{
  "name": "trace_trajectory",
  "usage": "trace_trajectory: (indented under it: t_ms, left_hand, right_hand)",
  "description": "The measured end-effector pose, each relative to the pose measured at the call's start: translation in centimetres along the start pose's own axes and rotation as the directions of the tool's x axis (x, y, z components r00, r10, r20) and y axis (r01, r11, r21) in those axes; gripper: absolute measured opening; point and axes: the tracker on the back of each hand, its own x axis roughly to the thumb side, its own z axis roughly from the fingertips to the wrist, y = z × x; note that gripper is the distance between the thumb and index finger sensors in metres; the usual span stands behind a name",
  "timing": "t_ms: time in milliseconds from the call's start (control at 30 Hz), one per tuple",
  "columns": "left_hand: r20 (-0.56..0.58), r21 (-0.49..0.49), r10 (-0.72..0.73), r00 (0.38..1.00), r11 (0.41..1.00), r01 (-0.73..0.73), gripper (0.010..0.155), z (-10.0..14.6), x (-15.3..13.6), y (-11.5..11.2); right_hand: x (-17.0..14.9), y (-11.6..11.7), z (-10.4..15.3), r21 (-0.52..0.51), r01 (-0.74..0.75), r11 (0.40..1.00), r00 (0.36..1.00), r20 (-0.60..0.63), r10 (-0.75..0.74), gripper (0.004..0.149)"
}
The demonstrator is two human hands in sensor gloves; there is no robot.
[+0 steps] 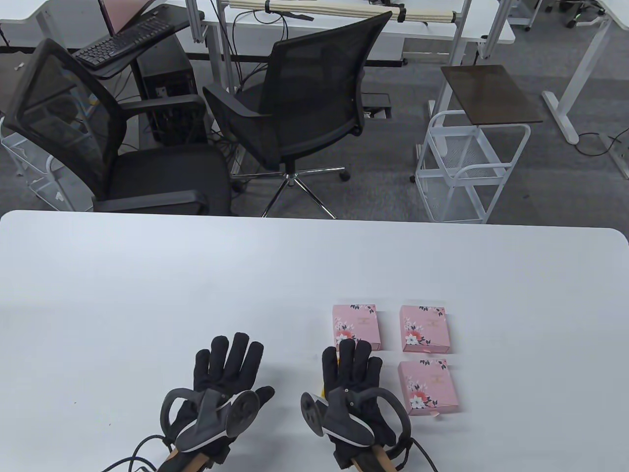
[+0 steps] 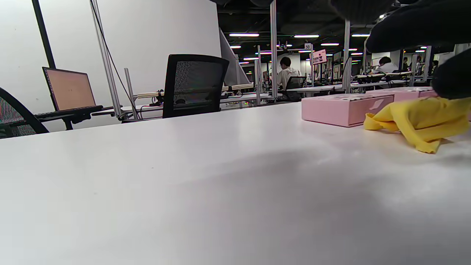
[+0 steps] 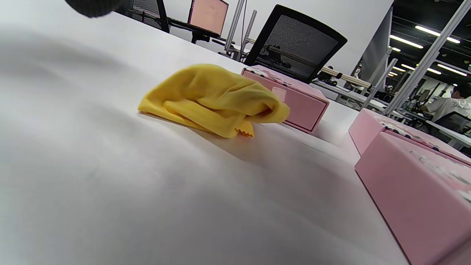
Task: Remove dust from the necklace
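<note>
No necklace visible; 3 pink boxes all shut. Yellow cloth [image 3: 213,99] lies crumpled on table [image 1: 147,275], just beside nearest-left box [image 1: 357,326], mostly hidden under R hand [image 1: 353,388] in table view. R hand hovers over cloth, fingers straight, holding nothing. L hand [image 1: 221,388] flat, fingers spread, empty. Other 2 boxes [image 1: 425,328] [image 1: 428,387] to the right.

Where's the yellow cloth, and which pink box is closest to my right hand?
yellow cloth [image 3: 213,99], right wrist view, on the middle of its crumpled folds.
nearest pink box [image 1: 357,323], table view, on the middle of its lid, just beyond the right hand [image 1: 355,393].
</note>
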Motion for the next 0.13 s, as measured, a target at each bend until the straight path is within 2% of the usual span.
trace_trajectory:
  t_ms: [133]
  left_hand:
    - [-0.011, -0.009, 0.003, 1.0, 1.0, -0.003, 0.079, -0.1, -0.21, -0.11]
  right_hand:
    - [0.06, 0.3, -0.15, 0.019, 0.004, 1.0, 1.0, -0.002, -0.004, 0.091]
